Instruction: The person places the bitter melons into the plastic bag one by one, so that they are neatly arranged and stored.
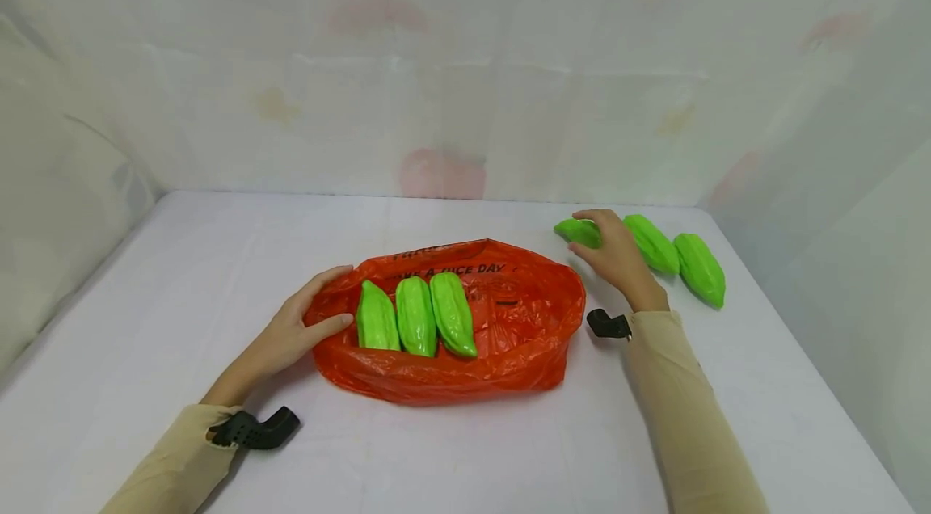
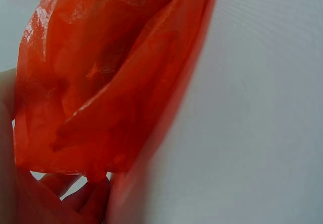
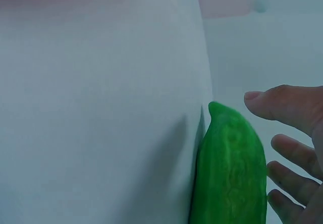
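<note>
My left hand (image 1: 294, 334) holds the left side of a red plastic bag (image 1: 436, 381), thumb over the rim and fingers at its edge. In the left wrist view, fingertips (image 2: 96, 199) show below the bag's end. Three green bitter melons, ridged and pointed, lie side by side inside; the middle bitter melon (image 1: 417, 316) is upright in view. My right hand (image 1: 614, 251) reaches over another bitter melon (image 1: 579, 232) on the table, partly hiding it. In the right wrist view its thumb (image 3: 282, 102) and fingers are spread beside that bitter melon (image 3: 232, 168), fingertips close to its side.
Right of my right hand lie two more bitter melons, one close by (image 1: 652, 245) and one farther right (image 1: 700, 270). The white table (image 1: 436, 457) runs back to a patterned cloth wall (image 1: 509, 118). Cloth also hangs along both sides.
</note>
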`<state>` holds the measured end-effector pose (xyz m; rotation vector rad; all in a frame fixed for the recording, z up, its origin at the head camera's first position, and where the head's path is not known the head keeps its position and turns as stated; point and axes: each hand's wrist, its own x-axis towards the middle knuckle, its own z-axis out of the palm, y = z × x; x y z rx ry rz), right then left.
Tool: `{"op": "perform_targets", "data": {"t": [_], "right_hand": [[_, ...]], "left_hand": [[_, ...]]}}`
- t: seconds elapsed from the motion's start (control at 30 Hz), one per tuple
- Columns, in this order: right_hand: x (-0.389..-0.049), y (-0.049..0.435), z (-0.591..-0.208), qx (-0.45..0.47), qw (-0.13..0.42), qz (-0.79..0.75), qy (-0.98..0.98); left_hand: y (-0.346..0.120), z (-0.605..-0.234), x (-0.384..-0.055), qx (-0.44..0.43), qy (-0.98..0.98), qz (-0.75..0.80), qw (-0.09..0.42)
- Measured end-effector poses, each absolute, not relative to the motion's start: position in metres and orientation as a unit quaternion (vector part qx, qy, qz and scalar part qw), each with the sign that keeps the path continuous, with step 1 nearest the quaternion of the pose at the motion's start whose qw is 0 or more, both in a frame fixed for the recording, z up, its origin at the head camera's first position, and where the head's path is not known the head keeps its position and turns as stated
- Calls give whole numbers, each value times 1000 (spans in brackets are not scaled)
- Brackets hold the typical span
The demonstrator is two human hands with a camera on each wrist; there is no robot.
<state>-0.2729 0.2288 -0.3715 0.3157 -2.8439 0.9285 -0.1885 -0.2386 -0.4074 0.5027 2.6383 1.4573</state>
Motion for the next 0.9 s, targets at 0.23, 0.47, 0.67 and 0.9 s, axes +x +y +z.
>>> {"op": "perform_targets", "data": {"t": [0.23,0.47,0.67,0.9], "right_hand": [[-281,238,-376,96,44,307,-946],[-286,244,-383,91,33,289,-952],[-291,249,-387,88,18,284,-955],[-293,252,-388,83,6,287,-954]], "left_hand": [[-238,-405,-188,166,863,475,42],[-239,-405,-187,165,862,477,42],[-239,-406,-187,167,861,479,43],[-239,-407,-188,165,864,474,43]]}}
